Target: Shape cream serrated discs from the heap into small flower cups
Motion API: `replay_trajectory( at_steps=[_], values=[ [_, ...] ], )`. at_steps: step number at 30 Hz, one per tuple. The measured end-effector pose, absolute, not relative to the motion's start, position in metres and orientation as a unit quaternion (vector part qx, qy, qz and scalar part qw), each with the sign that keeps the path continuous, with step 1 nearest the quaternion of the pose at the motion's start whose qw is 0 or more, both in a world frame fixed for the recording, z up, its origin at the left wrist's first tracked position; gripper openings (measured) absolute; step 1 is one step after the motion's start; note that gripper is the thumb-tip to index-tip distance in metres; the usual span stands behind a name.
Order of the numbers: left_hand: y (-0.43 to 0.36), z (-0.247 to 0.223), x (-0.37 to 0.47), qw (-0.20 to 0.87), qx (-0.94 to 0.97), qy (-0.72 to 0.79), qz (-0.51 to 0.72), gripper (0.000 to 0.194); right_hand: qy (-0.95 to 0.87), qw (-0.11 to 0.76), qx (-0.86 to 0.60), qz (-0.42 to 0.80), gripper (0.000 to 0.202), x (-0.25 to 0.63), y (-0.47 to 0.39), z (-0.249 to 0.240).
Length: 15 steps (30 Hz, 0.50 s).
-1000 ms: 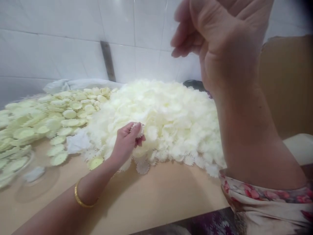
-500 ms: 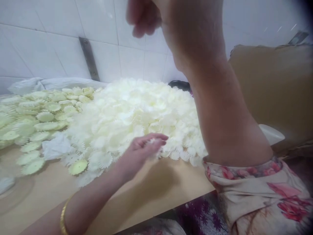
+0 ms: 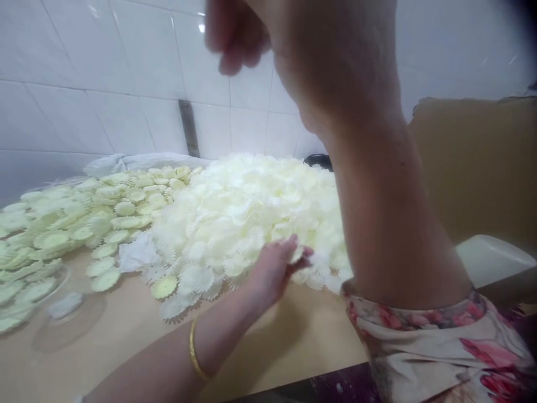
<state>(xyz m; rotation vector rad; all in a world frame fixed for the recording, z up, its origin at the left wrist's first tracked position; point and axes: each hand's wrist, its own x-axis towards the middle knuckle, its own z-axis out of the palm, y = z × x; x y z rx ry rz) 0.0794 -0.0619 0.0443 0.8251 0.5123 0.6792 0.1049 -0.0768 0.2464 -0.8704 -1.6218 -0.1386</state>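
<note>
In the head view we see a white heap of discs (image 3: 243,201) on the counter (image 3: 323,336). At its near edge, our left hand (image 3: 274,268) grasps a pale disc (image 3: 297,255) in its fingers. Our right hand (image 3: 323,50) hangs higher than the heap, fingers curled; we cannot tell whether they hold anything.

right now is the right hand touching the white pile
Apart: the head view shows wall tiles between the right hand and the white pile.
</note>
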Motion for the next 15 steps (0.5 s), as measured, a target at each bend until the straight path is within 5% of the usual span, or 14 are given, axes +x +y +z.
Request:
replay_trajectory(
  at_steps=[4, 8, 15],
  values=[
    [-0.027, 0.053, 0.051, 0.632, 0.617, 0.321, 0.342, 0.030, -0.801, 0.500, -0.317, -0.091, 0.019, 0.135, -0.072, 0.233],
    [-0.008, 0.061, 0.028, 0.453, 0.738, 0.348, 0.359, 0.035, -0.794, 0.504, -0.337, -0.032, 0.018, 0.159, -0.061, 0.208],
    [-0.010, 0.043, 0.013, 0.556, 0.661, 0.327, 0.383, 0.038, -0.739, 0.489, -0.446, 0.126, 0.019, 0.149, -0.056, 0.106]
  ],
)
